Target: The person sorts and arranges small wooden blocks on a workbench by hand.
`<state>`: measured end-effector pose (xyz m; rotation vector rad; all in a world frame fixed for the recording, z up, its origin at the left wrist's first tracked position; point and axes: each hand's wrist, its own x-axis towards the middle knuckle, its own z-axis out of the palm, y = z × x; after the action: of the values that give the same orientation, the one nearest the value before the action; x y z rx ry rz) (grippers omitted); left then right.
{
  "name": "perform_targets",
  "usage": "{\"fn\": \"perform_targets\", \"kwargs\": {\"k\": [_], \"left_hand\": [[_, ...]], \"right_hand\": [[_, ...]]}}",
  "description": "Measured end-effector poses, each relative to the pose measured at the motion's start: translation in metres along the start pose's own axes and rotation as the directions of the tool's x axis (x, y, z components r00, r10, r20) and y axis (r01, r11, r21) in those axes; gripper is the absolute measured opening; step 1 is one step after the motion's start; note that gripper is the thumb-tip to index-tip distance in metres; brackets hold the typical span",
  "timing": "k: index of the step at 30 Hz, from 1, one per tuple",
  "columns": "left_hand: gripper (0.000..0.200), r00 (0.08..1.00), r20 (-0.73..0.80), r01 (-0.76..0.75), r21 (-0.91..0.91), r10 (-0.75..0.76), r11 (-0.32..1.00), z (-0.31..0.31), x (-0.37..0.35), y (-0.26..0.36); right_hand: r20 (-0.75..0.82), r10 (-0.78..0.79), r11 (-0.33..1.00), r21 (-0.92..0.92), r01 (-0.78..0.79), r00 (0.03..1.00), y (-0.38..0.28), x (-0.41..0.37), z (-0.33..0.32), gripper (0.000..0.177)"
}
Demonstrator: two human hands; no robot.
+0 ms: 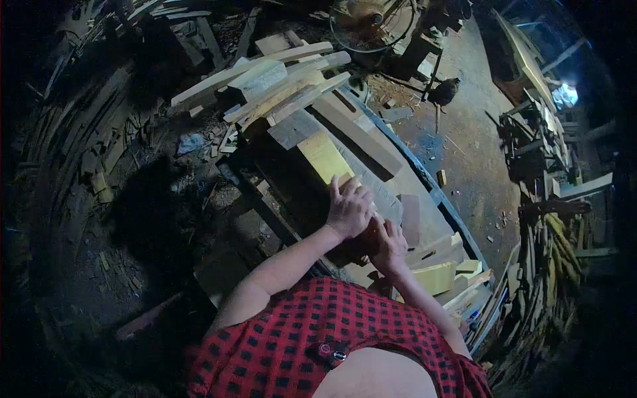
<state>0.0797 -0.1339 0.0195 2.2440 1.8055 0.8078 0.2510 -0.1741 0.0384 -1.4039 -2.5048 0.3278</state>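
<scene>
A pale yellow wooden block (325, 156) lies lengthwise on the worktable (434, 192). My left hand (350, 207) is at its near end, with bent fingers gripping over the wood. Just below and to the right, my right hand (389, 245) is closed close to the left one. Its fingertips point toward the block's near end, and what they hold is hidden. Beyond the block sits a flat grey piece (294, 129). To the right of the hands is a brown wooden piece (409, 220), and a long wooden bar (358, 137) lies alongside the block.
Curved planks (265, 69) are stacked at the table's far end. Cut wood pieces (434, 277) pile up at its near right corner. A round fan (373, 23) stands beyond the table. Wood scraps cover the dark floor at left, and bundled strips (554, 259) stand at right.
</scene>
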Motion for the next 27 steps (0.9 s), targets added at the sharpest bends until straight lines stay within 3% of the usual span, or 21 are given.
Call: {"fn": "perform_targets", "kwargs": {"k": [5, 7, 9, 10, 14, 21, 23, 25, 27], "left_hand": [[0.022, 0.995, -0.074, -0.065, -0.016, 0.063, 0.998, 0.004, 0.023, -0.039], [0.022, 0.985, -0.152, -0.065, 0.081, 0.076, 0.995, 0.011, 0.053, -0.075], [0.020, 0.992, -0.122, -0.023, 0.053, 0.029, 0.998, -0.010, 0.092, -0.111], [0.020, 0.980, -0.187, -0.057, 0.064, 0.069, 0.996, -0.007, 0.107, -0.135], [0.023, 0.998, -0.047, -0.045, 0.128, 0.052, 0.991, -0.023, 0.138, -0.170], [0.021, 0.998, -0.057, -0.005, 0.142, 0.013, 0.990, -0.020, 0.110, -0.142], [0.022, 0.998, -0.056, 0.004, 0.134, 0.004, 0.991, -0.017, 0.085, -0.108], [0.023, 0.996, -0.093, 0.004, 0.128, 0.008, 0.992, -0.003, 0.056, -0.074], [0.023, 0.994, -0.113, 0.003, 0.105, 0.009, 0.994, 0.011, 0.029, -0.041]], "right_hand": [[-0.013, 0.021, 0.998, -0.054, -0.022, 1.000, -0.004, 0.037, 0.013, 0.073], [-0.063, 0.001, 0.999, -0.032, -0.003, 0.998, -0.011, 0.086, 0.021, 0.070], [-0.106, -0.035, 0.999, 0.012, 0.037, 0.994, -0.015, 0.140, 0.033, 0.071], [-0.069, 0.015, 1.000, 0.004, -0.015, 0.997, -0.024, 0.165, 0.033, 0.071], [-0.029, 0.081, 0.996, -0.027, -0.081, 0.996, -0.035, 0.212, 0.039, 0.072], [-0.043, 0.047, 0.998, -0.050, -0.049, 0.998, -0.032, 0.174, 0.032, 0.072], [-0.025, -0.003, 0.998, -0.059, 0.001, 1.000, -0.024, 0.134, 0.024, 0.069], [-0.092, -0.044, 0.999, -0.024, 0.042, 0.995, -0.005, 0.090, 0.032, 0.081], [-0.063, -0.054, 0.996, -0.077, 0.049, 0.997, 0.005, 0.045, 0.022, 0.080]]}}
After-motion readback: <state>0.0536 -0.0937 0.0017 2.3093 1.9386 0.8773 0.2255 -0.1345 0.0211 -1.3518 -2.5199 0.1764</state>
